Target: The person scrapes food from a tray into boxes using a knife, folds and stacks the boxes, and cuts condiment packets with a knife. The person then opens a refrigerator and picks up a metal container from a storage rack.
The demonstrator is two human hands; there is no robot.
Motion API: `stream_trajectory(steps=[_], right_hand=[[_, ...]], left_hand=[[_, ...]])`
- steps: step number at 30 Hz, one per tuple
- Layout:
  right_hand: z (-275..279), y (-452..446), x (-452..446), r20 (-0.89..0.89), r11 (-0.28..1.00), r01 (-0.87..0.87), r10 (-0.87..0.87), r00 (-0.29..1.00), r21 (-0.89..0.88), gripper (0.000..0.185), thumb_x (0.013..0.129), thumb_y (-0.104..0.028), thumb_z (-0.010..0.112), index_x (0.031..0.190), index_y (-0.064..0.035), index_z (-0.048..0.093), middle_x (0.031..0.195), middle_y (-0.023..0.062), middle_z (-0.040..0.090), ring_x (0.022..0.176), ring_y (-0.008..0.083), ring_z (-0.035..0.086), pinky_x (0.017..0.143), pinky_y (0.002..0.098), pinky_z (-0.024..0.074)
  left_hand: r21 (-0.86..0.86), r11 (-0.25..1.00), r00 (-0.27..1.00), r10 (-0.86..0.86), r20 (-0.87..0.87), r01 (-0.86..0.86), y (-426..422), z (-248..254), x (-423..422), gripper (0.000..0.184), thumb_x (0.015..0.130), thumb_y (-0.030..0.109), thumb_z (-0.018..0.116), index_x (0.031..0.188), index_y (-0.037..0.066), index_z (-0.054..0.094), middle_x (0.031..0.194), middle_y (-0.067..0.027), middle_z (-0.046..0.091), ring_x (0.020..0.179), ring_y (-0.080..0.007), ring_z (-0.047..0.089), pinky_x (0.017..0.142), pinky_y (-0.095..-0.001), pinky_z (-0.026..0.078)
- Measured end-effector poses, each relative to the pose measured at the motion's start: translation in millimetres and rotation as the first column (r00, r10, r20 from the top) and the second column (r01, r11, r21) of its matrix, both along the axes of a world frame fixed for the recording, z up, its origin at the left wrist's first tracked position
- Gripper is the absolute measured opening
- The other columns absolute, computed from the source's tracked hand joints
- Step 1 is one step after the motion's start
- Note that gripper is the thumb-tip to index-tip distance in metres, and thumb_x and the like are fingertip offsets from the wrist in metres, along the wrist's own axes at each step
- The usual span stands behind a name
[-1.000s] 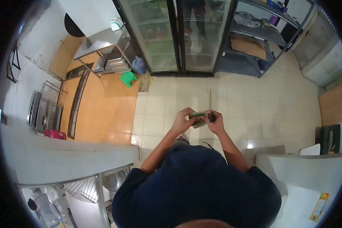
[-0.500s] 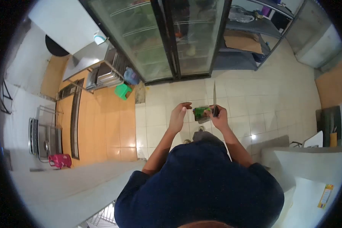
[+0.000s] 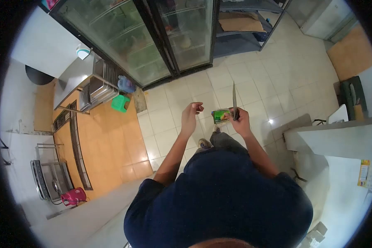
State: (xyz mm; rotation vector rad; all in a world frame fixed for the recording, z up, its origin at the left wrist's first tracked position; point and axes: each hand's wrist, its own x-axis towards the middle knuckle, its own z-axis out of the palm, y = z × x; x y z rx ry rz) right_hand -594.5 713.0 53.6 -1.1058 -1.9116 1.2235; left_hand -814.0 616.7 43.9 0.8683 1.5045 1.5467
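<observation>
My right hand (image 3: 241, 120) is closed around a knife (image 3: 234, 97), whose blade points away from me. The same hand grips a small green packet (image 3: 221, 116) that has a coloured print and a pale edge. My left hand (image 3: 191, 114) hangs to the left of the packet, apart from it. Its fingers are loosely curled with nothing visible in them. Both hands are held out in front of my body, above the tiled floor.
A glass-door fridge (image 3: 175, 75) stands ahead, beside a grey shelf rack (image 3: 244, 44) with flattened cardboard (image 3: 240, 22). To the left are a steel table (image 3: 72, 78), a green stool (image 3: 120, 103) and a pink gas cylinder (image 3: 73, 196). A white counter (image 3: 335, 138) stands at right.
My view has turned and moved to the right, so the fridge and rack sit further left. My left hand has drawn back from the packet, its fingers more curled. The right hand keeps its hold.
</observation>
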Motion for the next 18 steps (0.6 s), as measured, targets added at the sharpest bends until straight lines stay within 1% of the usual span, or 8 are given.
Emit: stream_trajectory(steps=[3, 6, 9, 11, 12, 15, 18], right_hand=[[-11, -14, 9, -0.142, 0.999, 0.0, 0.005, 0.99, 0.034, 0.022, 0.083, -0.009, 0.078, 0.088, 0.0003, 0.059, 0.064, -0.004, 0.051, 0.059, 0.0024, 0.042, 0.053, 0.0209, 0.0366], [-5, -29, 22, -0.018, 1.0, -0.012, 0.012, 1.0, 0.023, 0.023, 0.084, -0.014, 0.077, 0.095, 0.0035, 0.066, 0.073, 0.0084, 0.066, 0.066, 0.0107, 0.057, 0.061, 0.0285, 0.0501], [-8, -43, 29, -0.078, 0.999, 0.015, -0.019, 0.997, -0.045, 0.023, 0.084, -0.014, 0.077, 0.095, 0.0034, 0.066, 0.073, 0.0092, 0.066, 0.067, 0.0117, 0.059, 0.062, 0.0291, 0.0505], [-19, -49, 41, -0.104, 0.999, -0.016, 0.011, 0.994, -0.042, 0.023, 0.083, -0.014, 0.077, 0.094, 0.0035, 0.066, 0.074, 0.0103, 0.067, 0.068, 0.0128, 0.06, 0.063, 0.0298, 0.0511], [-19, -54, 45, -0.117, 0.999, -0.036, 0.031, 0.993, -0.042, 0.024, 0.083, -0.014, 0.077, 0.094, 0.0036, 0.066, 0.074, 0.0109, 0.067, 0.068, 0.0134, 0.061, 0.064, 0.0302, 0.0514], [-15, -74, 68, -0.089, 0.999, -0.023, 0.026, 0.996, 0.038, 0.022, 0.083, -0.011, 0.079, 0.089, 0.0009, 0.062, 0.068, -0.0026, 0.056, 0.063, 0.0031, 0.049, 0.059, 0.02, 0.0428], [-13, -96, 100, -0.073, 0.998, -0.016, 0.02, 0.997, 0.055, 0.022, 0.083, -0.011, 0.079, 0.089, 0.0014, 0.062, 0.069, -0.0016, 0.056, 0.064, 0.0033, 0.05, 0.06, 0.02, 0.0436]], left_hand=[[0.027, 1.0, 1.0, 0.007, -0.01, -0.006, -17, 5, 11, 0.043, 0.106, 0.035, 0.041, 0.111, -0.001, 0.065, 0.091, -0.0044, 0.065, 0.089, -0.0146, 0.062, 0.081, -0.0301, 0.049], [0.008, 0.999, 0.999, 0.036, 0.029, -0.036, -37, 7, 25, 0.038, 0.105, 0.031, 0.045, 0.112, -0.001, 0.065, 0.092, -0.0049, 0.065, 0.088, -0.0139, 0.062, 0.079, -0.0286, 0.049], [-0.043, 0.997, 0.997, 0.072, 0.036, -0.07, -59, -9, 35, 0.028, 0.102, 0.021, 0.053, 0.114, -0.001, 0.064, 0.094, -0.0058, 0.066, 0.089, -0.0128, 0.062, 0.077, -0.0272, 0.05], [0.021, 0.992, 0.991, 0.12, 0.051, -0.121, -72, -35, 46, 0.022, 0.099, 0.013, 0.057, 0.113, -0.002, 0.065, 0.094, -0.0065, 0.067, 0.085, -0.0127, 0.062, 0.074, -0.0262, 0.051], [0.05, 0.987, 0.987, 0.148, 0.059, -0.151, -79, -35, 53, 0.021, 0.097, 0.009, 0.06, 0.113, -0.002, 0.065, 0.093, -0.0068, 0.067, 0.083, -0.0126, 0.063, 0.072, -0.0257, 0.052], [-0.024, 0.965, 0.963, 0.262, 0.067, -0.261, -100, -32, 74, 0.017, 0.093, 0.004, 0.065, 0.107, -0.004, 0.068, 0.081, -0.0063, 0.068, 0.066, -0.0128, 0.062, 0.064, -0.0248, 0.053], [-0.128, 0.946, 0.951, 0.306, 0.038, -0.299, -122, -24, 97, 0.014, 0.091, 0.01, 0.07, 0.092, -0.004, 0.07, 0.065, -0.0024, 0.062, 0.048, -0.0111, 0.053, 0.05, -0.0237, 0.047]])
